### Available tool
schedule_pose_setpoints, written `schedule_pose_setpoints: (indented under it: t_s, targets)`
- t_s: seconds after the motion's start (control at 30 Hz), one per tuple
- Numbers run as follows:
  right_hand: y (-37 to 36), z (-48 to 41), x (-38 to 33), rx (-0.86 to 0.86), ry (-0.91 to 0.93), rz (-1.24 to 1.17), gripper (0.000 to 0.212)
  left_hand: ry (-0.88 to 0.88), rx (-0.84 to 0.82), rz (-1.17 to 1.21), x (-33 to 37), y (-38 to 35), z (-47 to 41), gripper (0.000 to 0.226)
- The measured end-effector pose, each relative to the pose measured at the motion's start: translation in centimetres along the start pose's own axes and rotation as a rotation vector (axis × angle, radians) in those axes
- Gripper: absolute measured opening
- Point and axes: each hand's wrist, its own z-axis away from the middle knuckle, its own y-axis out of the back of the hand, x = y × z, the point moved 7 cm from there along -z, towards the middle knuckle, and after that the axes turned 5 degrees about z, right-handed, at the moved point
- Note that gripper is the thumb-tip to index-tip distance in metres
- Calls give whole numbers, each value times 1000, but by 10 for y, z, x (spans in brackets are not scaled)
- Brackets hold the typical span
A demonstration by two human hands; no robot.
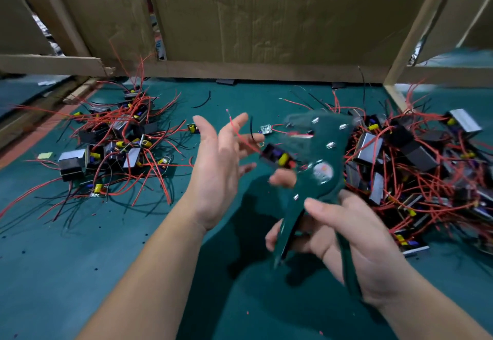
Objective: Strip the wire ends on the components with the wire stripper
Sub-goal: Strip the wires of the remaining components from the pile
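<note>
left hand [218, 168] raised, fingers [234, 126] spread (tips blurred); right hand [346, 235] curled round the wire stripper [324, 152].

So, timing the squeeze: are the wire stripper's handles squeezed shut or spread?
Spread. The handles of the wire stripper diverge within the right hand, a gap between them.

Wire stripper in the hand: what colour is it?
Dark green wire stripper, clearest in head view.

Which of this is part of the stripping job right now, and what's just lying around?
In the job: wire stripper gripped by the right hand; component with red wire at the left hand fingertips; left pile and right pile of components.
Lying about: yellow note, black wire scrap, cardboard wall.
</note>
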Motion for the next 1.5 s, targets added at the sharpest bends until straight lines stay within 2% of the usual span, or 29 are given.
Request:
schedule_pose_setpoints:
  t_s: [0.07, 0.17, 0.23, 0.27, 0.33, 0.43, 0.53, 0.63, 0.7, 0.77, 0.83, 0.9, 0.93, 0.97, 1.03, 1.1, 1.17, 1.2, 1.3, 1.43, 1.5]
  targets:
    - [14, 0, -21, 94, 173, -14, 41, -108, 136, -238, 7, 14, 0, 73]
    - [27, 0, -46, 145, 271, -63, 29, -275, 330, -812, 19, 36, 5, 55]
    - [34, -1, -50, 164, 246, -92, 28, -193, 454, -1129, 16, 52, 4, 44]
    - [36, -1, -49, 173, 230, -106, 36, -111, 502, -1225, 13, 59, 3, 44]
    - [37, -1, -47, 172, 201, -119, 56, 48, 559, -1318, 6, 69, 3, 52]
    - [31, -1, -42, 133, 173, -87, 49, 224, 585, -1418, -1, 80, 6, 57]
    - [23, -2, -35, 89, 130, -65, 82, 226, 567, -1568, 3, 88, 7, 60]
    - [18, -1, -31, 61, 118, -53, 90, 162, 579, -1550, 14, 100, 5, 58]
    - [14, 0, -29, 32, 110, -50, 97, 79, 599, -1425, 21, 109, 4, 52]
    - [12, 0, -28, 13, 102, -44, 97, -89, 576, -1223, 29, 108, 4, 37]
    - [11, 0, -27, 6, 93, -44, 98, -178, 465, -1014, 32, 99, 2, 24]
    - [11, 0, -26, -2, 86, -48, 98, -190, 319, -817, 29, 85, 1, 22]
    - [11, 0, -26, -4, 83, -50, 98, -220, 314, -792, 29, 81, 1, 21]
    - [11, 0, -26, -5, 80, -56, 98, -274, 376, -854, 33, 81, 2, 20]
    - [11, 0, -27, -7, 79, -58, 96, -309, 641, -1155, 42, 94, 9, 26]
    - [11, 1, -27, -9, 76, -57, 95, -73, 862, -1326, 42, 115, 16, 38]
    - [11, 1, -27, -10, 74, -54, 95, 156, 892, -1282, 36, 128, 19, 45]
    - [11, 1, -27, -12, 72, -50, 96, 185, 887, -1241, 34, 130, 19, 47]
    - [10, 1, -24, -16, 57, -49, 98, 120, 899, -1112, 36, 131, 18, 51]
    - [9, 1, -21, -16, 34, -58, 98, 139, 896, -1143, 32, 138, 17, 43]
    - [8, 1, -20, -16, 28, -66, 98, -39, 856, -1062, 39, 132, 16, 45]
